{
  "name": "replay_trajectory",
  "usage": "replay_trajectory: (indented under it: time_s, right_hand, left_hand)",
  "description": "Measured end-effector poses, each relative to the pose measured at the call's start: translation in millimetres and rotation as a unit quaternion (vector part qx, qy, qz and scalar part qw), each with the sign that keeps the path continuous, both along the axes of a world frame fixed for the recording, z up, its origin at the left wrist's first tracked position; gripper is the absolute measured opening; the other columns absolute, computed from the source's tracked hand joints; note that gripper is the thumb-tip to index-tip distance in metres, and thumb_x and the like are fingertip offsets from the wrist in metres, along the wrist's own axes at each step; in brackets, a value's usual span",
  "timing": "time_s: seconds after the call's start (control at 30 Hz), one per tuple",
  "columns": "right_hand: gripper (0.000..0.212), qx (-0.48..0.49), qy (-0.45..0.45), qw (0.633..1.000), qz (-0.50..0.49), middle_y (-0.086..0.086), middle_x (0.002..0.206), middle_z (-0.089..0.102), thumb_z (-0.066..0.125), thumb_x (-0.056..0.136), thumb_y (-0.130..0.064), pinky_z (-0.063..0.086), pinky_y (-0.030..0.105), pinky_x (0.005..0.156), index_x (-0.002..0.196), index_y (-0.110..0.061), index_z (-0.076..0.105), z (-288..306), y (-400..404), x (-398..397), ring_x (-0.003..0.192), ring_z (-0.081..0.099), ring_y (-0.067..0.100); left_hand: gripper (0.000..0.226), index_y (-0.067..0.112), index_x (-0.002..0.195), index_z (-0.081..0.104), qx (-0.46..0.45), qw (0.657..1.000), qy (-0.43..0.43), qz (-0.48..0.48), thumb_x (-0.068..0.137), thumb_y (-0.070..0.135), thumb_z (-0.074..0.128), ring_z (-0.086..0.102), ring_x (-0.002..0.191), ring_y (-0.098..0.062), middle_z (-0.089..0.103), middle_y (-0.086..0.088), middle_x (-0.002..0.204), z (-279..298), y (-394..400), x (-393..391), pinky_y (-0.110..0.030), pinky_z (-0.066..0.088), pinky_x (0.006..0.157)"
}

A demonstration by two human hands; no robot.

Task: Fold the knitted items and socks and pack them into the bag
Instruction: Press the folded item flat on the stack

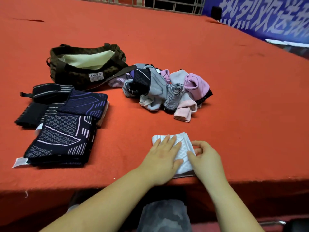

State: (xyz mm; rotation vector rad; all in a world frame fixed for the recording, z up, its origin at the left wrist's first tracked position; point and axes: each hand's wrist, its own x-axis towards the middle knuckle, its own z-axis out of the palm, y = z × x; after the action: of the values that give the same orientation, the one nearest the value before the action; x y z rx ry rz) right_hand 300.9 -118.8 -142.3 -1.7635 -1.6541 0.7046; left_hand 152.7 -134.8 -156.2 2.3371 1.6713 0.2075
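A red cloth-covered table (167, 47) fills the view. At the near left lies a stack of folded dark knitted items (61, 136) with purple and white line patterns, a white tag poking out at its near corner. Just beyond the stack, further left, sit darker striped knits (41, 101). Behind them stands an open brown bag (83, 67) with a pale lining and a label reading FASHION. To the right of the bag, in the middle of the table, is a loose pile of socks (165, 91) in grey, pink and lilac. At the near edge, a folded white knitted piece (182, 148) lies flat. The left hand (163, 156) presses on it with fingers spread and straight. The right hand (205, 158) pinches its right edge with curled fingers
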Motion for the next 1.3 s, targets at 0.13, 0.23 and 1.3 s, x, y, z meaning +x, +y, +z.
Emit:
replay_trajectory:
  time_s: [0.13,0.23,1.3]
  right_hand:
    - [0.029,0.000,-0.063,0.998,-0.005,-0.002,0.091,0.057,0.069,0.081,-0.019,0.034,0.022,0.070,0.108,-0.016,0.061,-14,-3,7,0.081,0.051,0.013]
    - [0.040,-0.048,-0.076,0.996,-0.019,0.003,0.100,0.061,0.070,0.080,-0.030,0.040,0.025,0.077,0.115,-0.015,0.057,-13,1,10,0.092,0.057,0.019]
    - [0.026,-0.281,0.411,0.854,0.151,0.005,0.089,0.074,0.053,0.091,-0.033,0.052,0.037,0.078,0.101,-0.012,0.066,32,-13,-160,0.074,0.069,0.015]
  left_hand:
    - [0.084,0.019,0.152,0.000,-0.025,0.997,0.075,-0.006,0.080,0.062,-0.005,-0.012,0.146,-0.018,-0.010,-0.003,0.159,-12,3,8,-0.034,-0.014,0.114]
    - [0.071,0.020,0.152,-0.003,-0.029,0.995,0.097,-0.004,0.092,0.056,0.007,-0.014,0.145,-0.018,-0.012,-0.003,0.159,-14,5,9,-0.035,-0.014,0.115]
    - [0.024,0.006,0.087,0.067,-0.051,0.756,-0.597,0.263,0.075,0.026,0.061,0.060,0.083,-0.025,0.069,-0.015,0.090,74,-32,-172,-0.040,0.045,0.080]
